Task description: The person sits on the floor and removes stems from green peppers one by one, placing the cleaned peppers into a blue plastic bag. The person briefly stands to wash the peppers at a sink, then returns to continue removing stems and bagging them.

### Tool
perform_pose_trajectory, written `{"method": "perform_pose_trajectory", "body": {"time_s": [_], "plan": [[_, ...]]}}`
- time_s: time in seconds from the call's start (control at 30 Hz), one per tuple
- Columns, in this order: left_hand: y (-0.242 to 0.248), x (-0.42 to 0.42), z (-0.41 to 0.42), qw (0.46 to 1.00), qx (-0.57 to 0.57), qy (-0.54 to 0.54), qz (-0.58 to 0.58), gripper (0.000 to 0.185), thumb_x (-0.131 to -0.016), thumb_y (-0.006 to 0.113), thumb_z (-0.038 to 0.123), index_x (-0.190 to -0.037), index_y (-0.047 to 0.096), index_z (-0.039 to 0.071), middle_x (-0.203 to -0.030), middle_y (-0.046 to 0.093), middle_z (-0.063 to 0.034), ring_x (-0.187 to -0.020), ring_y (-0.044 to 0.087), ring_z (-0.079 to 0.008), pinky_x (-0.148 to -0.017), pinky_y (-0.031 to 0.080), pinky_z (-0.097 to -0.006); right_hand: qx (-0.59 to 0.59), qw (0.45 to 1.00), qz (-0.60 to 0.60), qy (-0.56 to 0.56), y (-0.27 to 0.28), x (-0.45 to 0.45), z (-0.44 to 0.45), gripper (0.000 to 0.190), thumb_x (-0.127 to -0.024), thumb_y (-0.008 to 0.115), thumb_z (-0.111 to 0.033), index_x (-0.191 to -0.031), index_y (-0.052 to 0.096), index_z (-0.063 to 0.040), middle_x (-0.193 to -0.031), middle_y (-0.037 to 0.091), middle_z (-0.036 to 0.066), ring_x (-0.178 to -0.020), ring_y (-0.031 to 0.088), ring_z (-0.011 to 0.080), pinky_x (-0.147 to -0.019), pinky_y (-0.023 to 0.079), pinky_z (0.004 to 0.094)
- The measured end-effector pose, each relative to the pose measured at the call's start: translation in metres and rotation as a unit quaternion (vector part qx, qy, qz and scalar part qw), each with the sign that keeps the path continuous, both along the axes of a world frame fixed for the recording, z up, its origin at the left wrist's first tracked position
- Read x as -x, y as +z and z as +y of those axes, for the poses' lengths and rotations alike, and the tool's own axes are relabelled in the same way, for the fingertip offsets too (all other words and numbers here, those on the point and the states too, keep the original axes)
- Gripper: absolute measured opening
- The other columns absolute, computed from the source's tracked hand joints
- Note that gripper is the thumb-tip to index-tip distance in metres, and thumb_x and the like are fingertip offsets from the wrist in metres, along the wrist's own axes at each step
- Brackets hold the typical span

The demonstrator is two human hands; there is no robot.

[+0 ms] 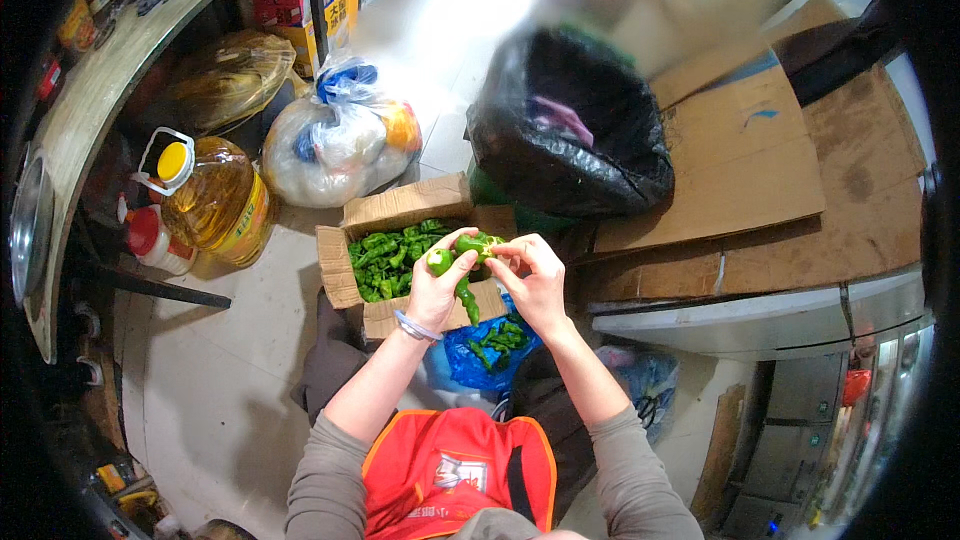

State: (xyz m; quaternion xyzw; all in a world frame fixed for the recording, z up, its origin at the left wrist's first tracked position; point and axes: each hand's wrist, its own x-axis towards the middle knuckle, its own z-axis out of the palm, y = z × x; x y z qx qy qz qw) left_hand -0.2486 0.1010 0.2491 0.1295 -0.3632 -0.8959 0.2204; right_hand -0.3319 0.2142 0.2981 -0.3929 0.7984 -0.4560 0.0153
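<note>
Several green peppers are bunched in my left hand (433,292). One pepper (439,262) shows its pale stem end, and a long wrinkled pepper (468,303) hangs below the palm. With thumb and fingertips, my right hand (536,279) pinches the pale end of another green pepper (472,243) held in the left. Both hands are above the front right part of an open cardboard box (409,197) that holds many green peppers (381,259). Just below the hands, a blue plastic bag (463,369) lies between my knees with small green pieces (501,343) on it.
A bin lined with a black bag (570,180) stands beyond the box. Tied plastic bags (337,150) and a large oil jug (217,202) sit at left, near a table (97,82). Flattened cardboard (742,157) covers a surface at right. A red apron (457,457) covers my lap.
</note>
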Motion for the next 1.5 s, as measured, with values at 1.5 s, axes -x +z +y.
{"method": "perform_pose_trajectory", "body": {"time_s": [1.5], "plan": [[-0.014,0.002,0.011,0.963,0.237,0.095,-0.089,0.026,-0.076,0.068,0.001,-0.101,0.062,0.001,-0.093,0.059,-0.0015,-0.088,0.055,-0.0097,-0.079,0.045,-0.0235,-0.041,0.999,-0.026,0.019,-0.023,0.006,-0.001,0.016,-0.07,0.071,-0.004,-0.081,0.061,0.001,-0.068,0.061,0.005,-0.059,0.057,0.0074,-0.055,0.048,0.021]]}}
